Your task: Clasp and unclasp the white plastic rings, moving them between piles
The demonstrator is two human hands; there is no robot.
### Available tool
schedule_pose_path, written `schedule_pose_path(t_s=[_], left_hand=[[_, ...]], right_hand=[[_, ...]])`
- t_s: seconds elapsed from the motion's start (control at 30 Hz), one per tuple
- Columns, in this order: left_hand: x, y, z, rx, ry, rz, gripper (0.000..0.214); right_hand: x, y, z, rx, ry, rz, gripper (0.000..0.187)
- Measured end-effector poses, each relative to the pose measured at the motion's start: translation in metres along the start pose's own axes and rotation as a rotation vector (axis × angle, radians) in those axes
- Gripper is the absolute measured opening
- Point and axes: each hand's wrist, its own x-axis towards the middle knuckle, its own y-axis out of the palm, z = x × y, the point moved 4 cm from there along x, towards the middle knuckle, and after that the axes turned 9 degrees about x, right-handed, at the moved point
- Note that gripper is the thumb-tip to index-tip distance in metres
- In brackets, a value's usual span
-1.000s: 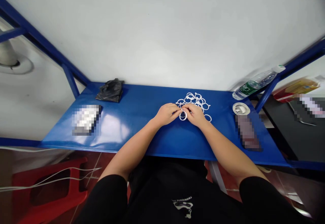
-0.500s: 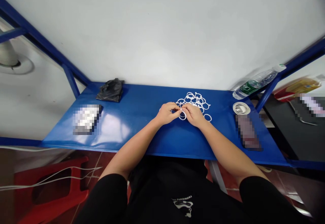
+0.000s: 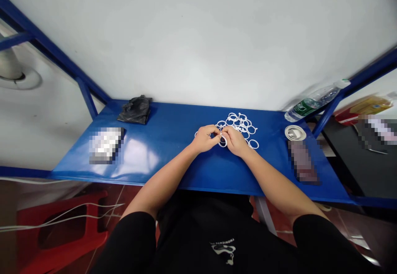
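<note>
My left hand (image 3: 205, 138) and my right hand (image 3: 235, 140) meet over the blue table, their fingertips closed together on one small white ring (image 3: 223, 143). The ring's lower loop hangs below the fingers; its top is hidden between the thumbs and forefingers. Just behind my hands lies a loose pile of several white rings (image 3: 245, 123), some with a small knob on the rim. One more ring (image 3: 253, 144) rests to the right of my right hand, and part of another shows beyond my left hand.
On the blue table (image 3: 173, 121) a crumpled black plastic bag (image 3: 135, 109) and a blurred-out flat object (image 3: 107, 145) lie at left. At right are a coiled white cable (image 3: 295, 133), a blurred dark object (image 3: 303, 161) and a leaning water bottle (image 3: 316, 101). A red stool (image 3: 89, 228) stands below left.
Both hands stay in nearly the same place with the ring between them. The hanging loop looks slightly turned; the pile has not visibly moved.
</note>
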Motion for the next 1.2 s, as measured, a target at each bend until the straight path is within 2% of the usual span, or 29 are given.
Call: schedule_pose_path(t_s=[0.23, 0.43, 0.6, 0.8, 1.07, 1.2], left_hand=[[0.0, 0.001, 0.002, 0.009, -0.018, -0.028, 0.014], [-0.003, -0.001, -0.004, 0.108, 0.135, -0.04, 0.013], [-0.003, -0.001, -0.004, 0.183, 0.138, -0.02, 0.015], [-0.002, -0.003, -0.007, 0.181, 0.19, -0.072, 0.017], [-0.002, 0.002, -0.002, 0.241, 0.214, 0.015, 0.017], [0.002, -0.005, 0.003, 0.38, 0.212, 0.072, 0.016]], right_hand=[[-0.001, 0.0, -0.001, 0.022, 0.031, -0.032, 0.025], [0.0, -0.009, -0.002, 0.071, -0.007, 0.03, 0.022], [0.0, -0.01, -0.002, 0.07, -0.004, 0.036, 0.02], [0.0, -0.01, 0.001, 0.028, 0.001, 0.016, 0.019], [0.001, -0.008, 0.003, -0.017, 0.04, 0.052, 0.016], [0.002, -0.019, -0.002, -0.05, 0.087, -0.006, 0.017]])
